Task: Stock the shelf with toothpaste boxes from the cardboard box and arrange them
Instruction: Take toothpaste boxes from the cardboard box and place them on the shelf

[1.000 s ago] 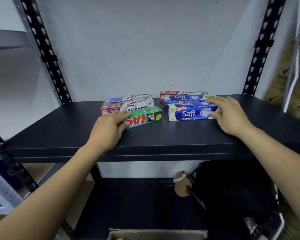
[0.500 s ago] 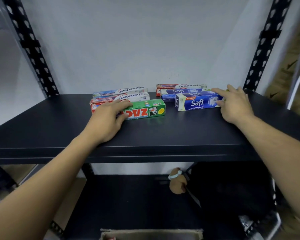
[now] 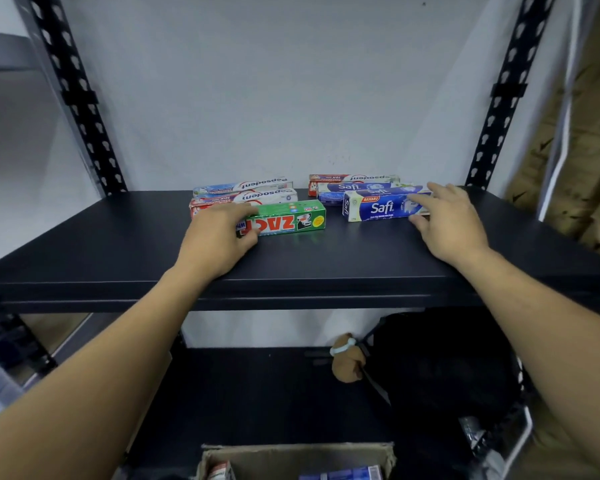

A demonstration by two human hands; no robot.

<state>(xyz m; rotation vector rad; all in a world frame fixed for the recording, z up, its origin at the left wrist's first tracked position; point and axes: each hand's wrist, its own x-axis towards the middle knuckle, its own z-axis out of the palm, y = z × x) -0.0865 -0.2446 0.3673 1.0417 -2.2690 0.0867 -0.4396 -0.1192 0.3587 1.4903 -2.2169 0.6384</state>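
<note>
Both hands are up on the black shelf (image 3: 118, 244), each at a toothpaste box lying flat on its long side. The left hand (image 3: 219, 237) grasps the left end of the green Zact box (image 3: 291, 220), with fingers laid over its top and the thumb curled against its front face; the box's printing reads upside down from here. Just behind it, touching or nearly so, lie two Pepsodent boxes (image 3: 260, 196), one behind the other, also printed upside down. The right hand (image 3: 451, 223) holds the right end of the front Safi box (image 3: 378, 206), fingers reaching over the top edge and the thumb at the lower front edge; this blue box sits slightly askew, its left end nearer the shelf front. Behind it lies a second Safi box (image 3: 355, 188), and behind that, closest to the pale wall, a red-ended Pepsodent box (image 3: 354, 177). The left group and the right group are apart, with bare shelf between them. At the bottom edge of the view the open cardboard box (image 3: 291, 453) shows more toothpaste boxes inside, only their tops visible. On the lower shelf sit a black bag (image 3: 447, 368) and, beside it, a small brown soft toy (image 3: 347, 363)
</note>
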